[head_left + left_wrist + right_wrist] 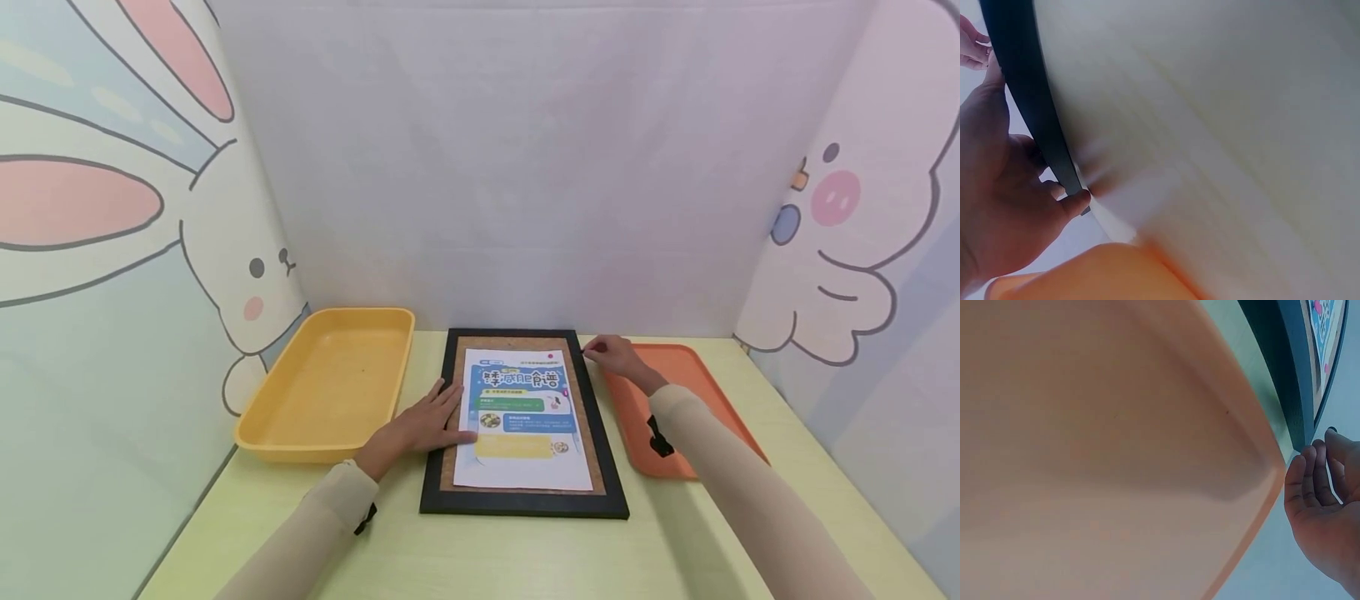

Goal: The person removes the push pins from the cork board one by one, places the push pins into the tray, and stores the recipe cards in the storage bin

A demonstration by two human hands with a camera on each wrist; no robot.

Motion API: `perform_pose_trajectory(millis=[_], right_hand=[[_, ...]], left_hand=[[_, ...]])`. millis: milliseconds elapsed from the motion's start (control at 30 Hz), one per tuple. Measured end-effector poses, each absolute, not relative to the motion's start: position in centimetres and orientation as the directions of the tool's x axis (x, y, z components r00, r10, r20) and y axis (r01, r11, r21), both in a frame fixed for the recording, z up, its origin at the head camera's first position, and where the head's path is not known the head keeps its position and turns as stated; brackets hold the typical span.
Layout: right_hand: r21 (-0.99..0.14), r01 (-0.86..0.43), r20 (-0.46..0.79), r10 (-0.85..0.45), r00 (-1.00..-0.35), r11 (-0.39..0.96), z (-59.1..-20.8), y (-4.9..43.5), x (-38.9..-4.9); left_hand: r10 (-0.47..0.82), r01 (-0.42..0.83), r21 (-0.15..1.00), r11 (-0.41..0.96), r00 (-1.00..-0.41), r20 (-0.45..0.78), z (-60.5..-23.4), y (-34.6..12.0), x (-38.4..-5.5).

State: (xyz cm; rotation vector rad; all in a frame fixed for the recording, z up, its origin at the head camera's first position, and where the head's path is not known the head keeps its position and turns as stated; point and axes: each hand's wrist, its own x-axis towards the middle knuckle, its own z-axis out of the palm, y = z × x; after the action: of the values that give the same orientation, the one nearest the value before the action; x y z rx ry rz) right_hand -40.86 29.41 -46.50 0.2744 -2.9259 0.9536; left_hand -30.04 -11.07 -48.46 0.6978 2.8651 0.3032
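Note:
A poster sheet (522,427) with Chinese lettering lies on a cork board (597,485) in a black frame (525,503). Two small pins are in the sheet: a red pin (550,356) near its top right corner and a pink pin (566,392) on its right edge. My left hand (431,421), fingers spread, rests over the left side of the frame and the sheet's edge. Beside the frame's upper right corner, my right hand (617,354) pinches a small dark pushpin (1333,429) between thumb and fingertips; its point is hidden.
To the left stands a deep yellow tray (330,451). A shallow orange tray (663,467) sits right of the frame, partly under my right forearm. A pale curtain (517,167) rises behind the table (487,558), with cartoon-printed panels at both sides.

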Motion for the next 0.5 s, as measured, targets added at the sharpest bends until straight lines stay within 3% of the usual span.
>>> perform_pose_trajectory(millis=[500], right_hand=[[-0.616,-0.170,0.100,-0.137,-0.985,0.769,-47.7,31.8,-40.9]], left_hand=[[0.478,0.446,0.227,0.866,-0.871,-0.115,-48.4,-10.9,-29.9]])
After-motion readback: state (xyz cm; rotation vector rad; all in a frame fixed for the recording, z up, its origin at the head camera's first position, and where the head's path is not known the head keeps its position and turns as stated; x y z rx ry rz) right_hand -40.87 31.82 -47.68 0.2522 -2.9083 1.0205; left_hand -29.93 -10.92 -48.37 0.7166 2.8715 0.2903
